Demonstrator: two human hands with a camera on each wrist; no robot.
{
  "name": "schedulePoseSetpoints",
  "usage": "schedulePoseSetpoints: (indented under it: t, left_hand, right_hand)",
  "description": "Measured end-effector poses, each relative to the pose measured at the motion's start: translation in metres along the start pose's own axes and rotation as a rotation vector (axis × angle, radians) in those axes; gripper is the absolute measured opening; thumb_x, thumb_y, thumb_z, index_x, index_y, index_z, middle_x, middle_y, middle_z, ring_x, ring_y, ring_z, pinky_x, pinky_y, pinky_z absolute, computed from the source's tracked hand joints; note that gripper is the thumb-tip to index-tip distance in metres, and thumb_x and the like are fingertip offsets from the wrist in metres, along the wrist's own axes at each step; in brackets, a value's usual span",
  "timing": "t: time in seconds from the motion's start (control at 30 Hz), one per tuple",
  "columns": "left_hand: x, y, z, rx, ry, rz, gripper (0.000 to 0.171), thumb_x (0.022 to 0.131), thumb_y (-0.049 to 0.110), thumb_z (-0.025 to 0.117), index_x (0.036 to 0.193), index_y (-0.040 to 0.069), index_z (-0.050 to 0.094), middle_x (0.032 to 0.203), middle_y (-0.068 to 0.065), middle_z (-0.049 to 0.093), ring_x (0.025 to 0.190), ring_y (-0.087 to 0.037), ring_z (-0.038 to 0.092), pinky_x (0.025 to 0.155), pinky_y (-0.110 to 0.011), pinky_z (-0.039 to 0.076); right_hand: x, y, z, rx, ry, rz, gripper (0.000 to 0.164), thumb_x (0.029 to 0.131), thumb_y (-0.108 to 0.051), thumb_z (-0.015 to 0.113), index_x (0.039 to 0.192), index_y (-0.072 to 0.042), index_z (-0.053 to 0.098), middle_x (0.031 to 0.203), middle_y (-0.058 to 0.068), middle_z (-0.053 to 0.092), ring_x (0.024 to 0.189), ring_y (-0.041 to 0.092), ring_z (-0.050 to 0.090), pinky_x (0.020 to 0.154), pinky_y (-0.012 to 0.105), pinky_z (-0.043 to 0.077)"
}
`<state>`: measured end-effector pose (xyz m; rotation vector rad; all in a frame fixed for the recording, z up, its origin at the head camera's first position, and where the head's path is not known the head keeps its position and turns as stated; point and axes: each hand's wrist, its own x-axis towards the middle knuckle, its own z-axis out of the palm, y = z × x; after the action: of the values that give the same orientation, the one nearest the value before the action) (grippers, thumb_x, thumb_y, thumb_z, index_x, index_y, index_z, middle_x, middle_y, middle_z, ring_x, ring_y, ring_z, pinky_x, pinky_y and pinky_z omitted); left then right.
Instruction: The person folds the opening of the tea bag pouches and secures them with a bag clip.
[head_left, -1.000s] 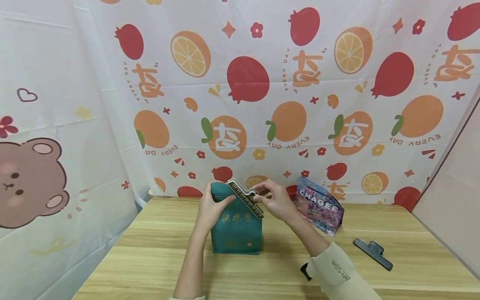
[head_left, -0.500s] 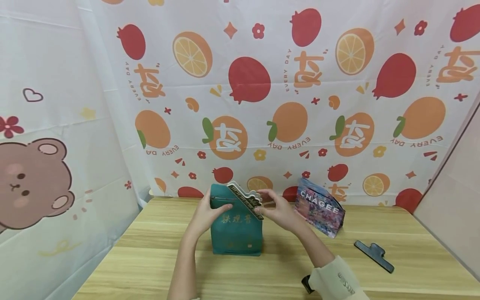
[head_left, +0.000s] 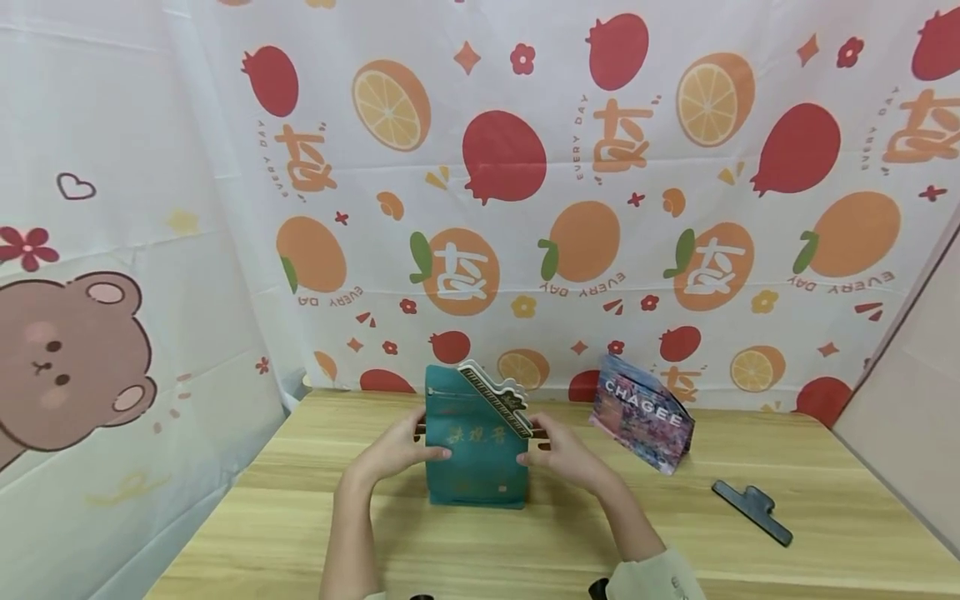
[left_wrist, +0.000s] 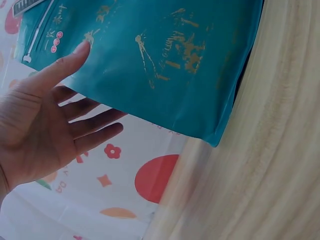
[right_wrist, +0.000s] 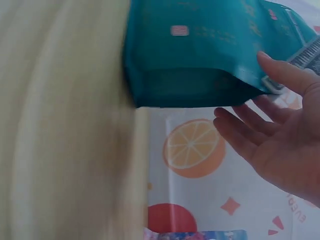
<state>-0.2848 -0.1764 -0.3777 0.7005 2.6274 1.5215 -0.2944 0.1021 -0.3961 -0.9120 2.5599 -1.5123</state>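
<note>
A teal tea pouch (head_left: 474,467) with gold characters stands upright on the wooden table in the head view. Across its upper right corner sits a slanted bag clip (head_left: 504,406), patterned like piano keys with a pale scalloped top. My left hand (left_wrist: 45,115) is at the pouch's left side, thumb over the front and straight, spread fingers partly hidden behind the edge. Opposite it, my right hand (right_wrist: 285,125) has its thumb at the pouch's side near the clip, with loosely bent fingers beyond the edge. How firmly either thumb touches, I cannot tell.
A colourful CHAGEE pouch (head_left: 643,414) leans behind and to the right. Nearer the table's right side lies a dark bag clip (head_left: 752,511). Fruit-printed cloth (head_left: 570,317) hangs behind the wooden table (head_left: 292,500).
Both hands have come down from the pouch's top to its sides. The right hand has let go of the piano-key clip, which stays on the corner. The pouch has hardly moved.
</note>
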Motion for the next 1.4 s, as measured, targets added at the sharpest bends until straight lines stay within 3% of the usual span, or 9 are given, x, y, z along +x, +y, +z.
schedulePoseSetpoints:
  t: [0.2,0.37,0.7,0.9,1.07,1.2,1.4]
  left_hand:
    - [-0.001,0.0,0.002,-0.024,-0.034,0.01,0.077,0.08,0.008,0.072,0.139,-0.007,0.025,0.128,-0.022,0.045,0.116,-0.04,0.043,0.092,-0.049,0.039]
    - [0.0,0.0,0.003,-0.01,-0.03,-0.028,0.078,0.08,0.006,0.071,0.14,-0.007,0.023,0.132,-0.023,0.042,0.12,-0.041,0.04,0.094,-0.049,0.038]
    - [0.003,-0.002,0.001,-0.001,-0.039,-0.039,0.077,0.078,0.005,0.072,0.139,-0.006,0.026,0.127,-0.02,0.046,0.116,-0.039,0.044,0.092,-0.047,0.04]
    - [0.002,-0.005,0.0,-0.031,-0.051,-0.036,0.075,0.079,0.003,0.071,0.139,-0.005,0.026,0.128,-0.021,0.045,0.118,-0.042,0.041,0.091,-0.047,0.041]
    - [0.0,-0.006,0.002,-0.038,-0.025,-0.069,0.074,0.079,0.002,0.07,0.138,-0.006,0.026,0.129,-0.021,0.045,0.12,-0.042,0.039,0.092,-0.046,0.041]
    - [-0.002,-0.007,0.001,-0.044,-0.002,-0.096,0.073,0.079,0.0,0.07,0.138,-0.006,0.027,0.129,-0.021,0.045,0.122,-0.042,0.038,0.092,-0.046,0.04]
    - [-0.006,-0.008,-0.002,-0.041,0.021,-0.096,0.072,0.08,-0.001,0.069,0.138,-0.006,0.028,0.129,-0.021,0.045,0.121,-0.042,0.038,0.093,-0.047,0.039]
  right_hand:
    - [0.001,0.006,0.006,-0.031,0.003,-0.017,0.054,0.082,-0.007,0.068,0.129,0.001,0.042,0.123,0.017,0.051,0.112,0.037,0.047,0.092,0.051,0.038]
    - [0.002,0.01,0.009,-0.02,0.003,0.022,0.057,0.083,-0.009,0.068,0.131,0.002,0.039,0.125,0.019,0.048,0.112,0.039,0.046,0.092,0.053,0.037]
    - [0.002,0.011,0.008,0.039,-0.046,0.033,0.071,0.08,-0.003,0.069,0.139,0.002,0.029,0.133,0.024,0.04,0.117,0.043,0.041,0.093,0.053,0.036]
    - [0.003,0.012,0.011,0.036,-0.048,0.031,0.071,0.08,0.0,0.068,0.139,0.002,0.028,0.133,0.024,0.04,0.118,0.042,0.041,0.094,0.051,0.036]
    - [0.002,0.011,0.014,0.025,-0.051,0.021,0.072,0.082,-0.001,0.067,0.141,0.001,0.026,0.134,0.025,0.038,0.117,0.044,0.041,0.094,0.052,0.036]
    - [-0.001,-0.004,0.016,0.033,-0.053,0.021,0.072,0.083,0.002,0.064,0.141,0.003,0.023,0.134,0.028,0.037,0.117,0.047,0.039,0.094,0.054,0.035]
    - [0.008,0.01,0.023,0.002,-0.05,0.016,0.071,0.083,0.0,0.065,0.142,0.0,0.025,0.136,0.024,0.037,0.119,0.043,0.04,0.094,0.051,0.036]
